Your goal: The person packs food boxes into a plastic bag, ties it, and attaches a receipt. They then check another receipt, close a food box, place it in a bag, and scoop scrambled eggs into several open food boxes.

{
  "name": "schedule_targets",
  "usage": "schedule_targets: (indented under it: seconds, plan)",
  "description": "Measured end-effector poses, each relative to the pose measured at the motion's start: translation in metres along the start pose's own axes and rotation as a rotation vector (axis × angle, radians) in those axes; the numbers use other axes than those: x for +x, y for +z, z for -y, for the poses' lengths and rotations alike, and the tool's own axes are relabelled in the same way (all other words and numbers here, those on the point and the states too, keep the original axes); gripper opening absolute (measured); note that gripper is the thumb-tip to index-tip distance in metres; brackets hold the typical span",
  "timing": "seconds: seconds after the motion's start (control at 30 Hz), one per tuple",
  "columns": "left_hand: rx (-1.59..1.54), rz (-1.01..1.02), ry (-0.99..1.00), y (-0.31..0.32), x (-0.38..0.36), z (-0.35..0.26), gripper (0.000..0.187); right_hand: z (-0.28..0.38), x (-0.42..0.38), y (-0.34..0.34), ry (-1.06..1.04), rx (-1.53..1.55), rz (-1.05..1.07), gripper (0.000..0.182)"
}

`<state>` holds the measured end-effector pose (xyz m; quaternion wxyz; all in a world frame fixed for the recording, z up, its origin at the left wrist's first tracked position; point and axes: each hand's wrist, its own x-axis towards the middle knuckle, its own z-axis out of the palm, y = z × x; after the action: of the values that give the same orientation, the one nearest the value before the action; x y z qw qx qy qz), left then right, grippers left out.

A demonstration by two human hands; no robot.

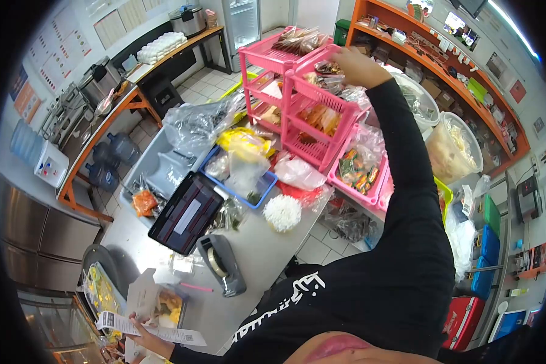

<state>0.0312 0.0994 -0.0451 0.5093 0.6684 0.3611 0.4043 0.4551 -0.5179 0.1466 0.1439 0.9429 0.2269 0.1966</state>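
At the lower left, my left hand (147, 341) has its fingers closed on a long printed paper slip (118, 323). Beside it stands an open white box (144, 296) with yellowish food in it. My right hand (359, 67) is stretched out to the top of the pink shelf rack (315, 85), near small packets (327, 67) on its upper tier; its fingertips are partly hidden, and I cannot make out whether they hold anything. Bagged orange items (320, 119) lie on a lower tier.
A tablet (185, 212), a tape dispenser (222, 265) and a blue basket (249, 197) rest on the metal table. A pink basket (359, 167) of packets stands right of the rack, with large clear tubs (455, 148) beyond my right arm.
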Motion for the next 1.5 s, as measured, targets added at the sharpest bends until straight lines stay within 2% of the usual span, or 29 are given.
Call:
schedule_targets:
  seconds: [0.1, 0.2, 0.23, 0.33, 0.37, 0.47, 0.5, 0.6, 0.67, 0.7, 0.83, 0.93, 0.97, 1.0, 1.03, 1.07, 1.1, 1.17, 1.23, 1.27, 1.33, 1.4, 1.43, 1.5]
  plan:
    - [-0.003, 0.045, 0.009, 0.047, -0.012, -0.013, 0.041, -0.038, -0.004, 0.031, -0.089, 0.51, 0.136, 0.031]
    - [0.002, 0.087, 0.018, 0.072, -0.02, -0.018, 0.042, -0.045, -0.003, 0.024, 0.269, 1.002, -0.163, 0.02]
    - [-0.001, 0.092, 0.012, 0.077, -0.022, -0.021, 0.042, -0.055, 0.002, 0.024, 0.241, 0.881, -0.337, 0.014]
    - [-0.006, 0.079, 0.0, 0.083, -0.031, -0.03, 0.042, -0.072, 0.011, 0.019, 0.171, 0.898, -0.401, 0.009]
    - [-0.008, 0.069, -0.005, 0.084, -0.034, -0.031, 0.042, -0.073, 0.013, 0.01, 0.191, 0.714, -0.397, 0.008]
    - [0.039, 0.043, -0.002, 0.076, -0.04, -0.026, 0.042, -0.076, 0.012, 0.004, -0.04, 0.481, -0.412, 0.006]
    - [0.053, 0.016, 0.001, 0.073, -0.044, -0.024, 0.042, -0.081, 0.013, 0.009, -0.117, 0.424, -0.255, 0.011]
    - [0.1, -0.041, -0.012, 0.065, -0.058, -0.026, 0.046, -0.064, -0.008, 0.01, -0.161, 0.796, 0.282, 0.007]
    - [0.146, -0.049, -0.056, 0.048, -0.056, -0.01, 0.05, -0.053, -0.018, 0.016, -0.352, 0.696, 0.396, 0.01]
    - [0.148, -0.05, -0.067, 0.042, -0.054, -0.001, 0.052, -0.051, -0.021, 0.027, -0.319, 0.696, 0.353, 0.016]
    - [0.112, -0.05, -0.106, 0.03, -0.052, 0.014, 0.058, -0.05, -0.006, 0.029, -0.15, 0.772, 0.412, 0.02]
    - [0.126, -0.028, -0.081, 0.024, -0.05, 0.021, 0.064, -0.065, 0.002, 0.036, -0.03, 0.786, 0.018, 0.023]
    - [0.131, -0.095, -0.082, 0.022, -0.048, 0.037, 0.066, -0.066, 0.008, 0.025, -0.054, 0.655, -0.085, 0.027]
    - [0.279, -0.16, -0.109, 0.025, -0.049, 0.03, 0.07, -0.075, 0.01, 0.037, 0.073, 0.701, -0.236, 0.029]
    - [0.423, -0.223, -0.146, 0.028, -0.052, 0.023, 0.075, -0.071, 0.009, 0.031, 0.167, 0.749, -0.239, 0.031]
    - [0.322, -0.139, 0.126, 0.015, -0.049, 0.054, 0.061, -0.062, 0.012, 0.026, -0.018, 0.514, -0.323, 0.03]
    - [0.249, -0.106, 0.091, 0.017, -0.054, 0.052, 0.06, -0.054, 0.014, 0.021, -0.177, 0.266, -0.443, 0.03]
    - [0.063, 0.001, -0.053, 0.036, -0.073, 0.027, 0.059, -0.001, 0.024, 0.003, -0.08, 0.585, -0.428, 0.027]
    - [-0.042, 0.134, -0.155, 0.046, -0.09, 0.013, 0.057, 0.062, 0.034, -0.012, -0.135, 0.665, -0.386, 0.023]
    - [0.024, 0.213, -0.144, 0.047, -0.097, 0.012, 0.051, 0.108, 0.041, -0.024, -0.231, 0.759, -0.348, 0.021]
    - [0.054, 0.334, -0.246, 0.039, -0.117, 0.004, 0.049, 0.206, 0.024, -0.064, -0.384, 0.913, -0.274, 0.017]
    - [0.066, 0.465, -0.263, 0.015, -0.125, 0.004, 0.05, 0.293, 0.013, -0.084, -0.451, 1.297, 0.026, 0.013]
    - [0.07, 0.531, -0.269, -0.002, -0.129, 0.004, 0.051, 0.335, 0.008, -0.098, -0.602, 1.314, 0.096, 0.011]
    - [0.123, 0.403, -0.302, -0.044, -0.136, 0.014, 0.051, 0.418, -0.006, -0.124, -0.888, 1.37, 0.191, 0.008]
